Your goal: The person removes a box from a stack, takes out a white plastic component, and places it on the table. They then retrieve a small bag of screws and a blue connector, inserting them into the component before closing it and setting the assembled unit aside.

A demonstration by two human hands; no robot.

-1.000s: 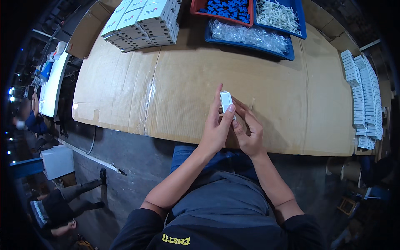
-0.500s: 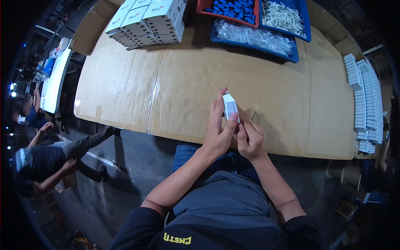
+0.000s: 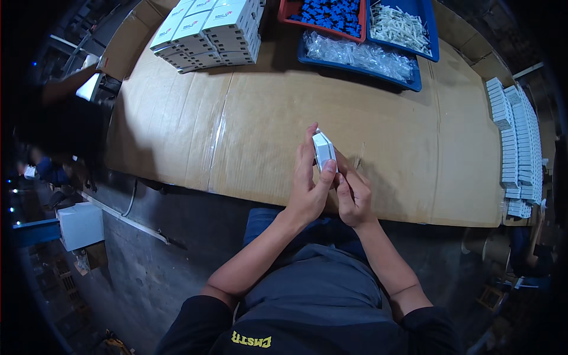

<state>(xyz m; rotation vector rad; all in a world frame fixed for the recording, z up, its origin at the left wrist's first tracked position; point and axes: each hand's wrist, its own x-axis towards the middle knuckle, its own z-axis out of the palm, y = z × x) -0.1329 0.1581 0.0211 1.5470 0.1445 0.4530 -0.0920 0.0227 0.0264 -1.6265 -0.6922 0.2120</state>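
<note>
A small white plastic case with bevelled edges is held up over the near part of the cardboard-covered table. My left hand grips it, with the thumb on its near face and the fingers along its left side. Against its lower right edge is my right hand, closed, thumb and fingertips drawn together and the index finger reaching behind the case. What lies between the right fingertips is partly hidden.
White boxed units are stacked at far left. A red tray of blue parts, a blue tray of white parts and another blue tray of clear pieces stand at the back. White pieces line the right edge. A dark-clothed person is at left.
Both hands shift slightly left, and the case turns a little. The passing person moves from lower left up beside the table's left edge, throwing a shadow on it.
</note>
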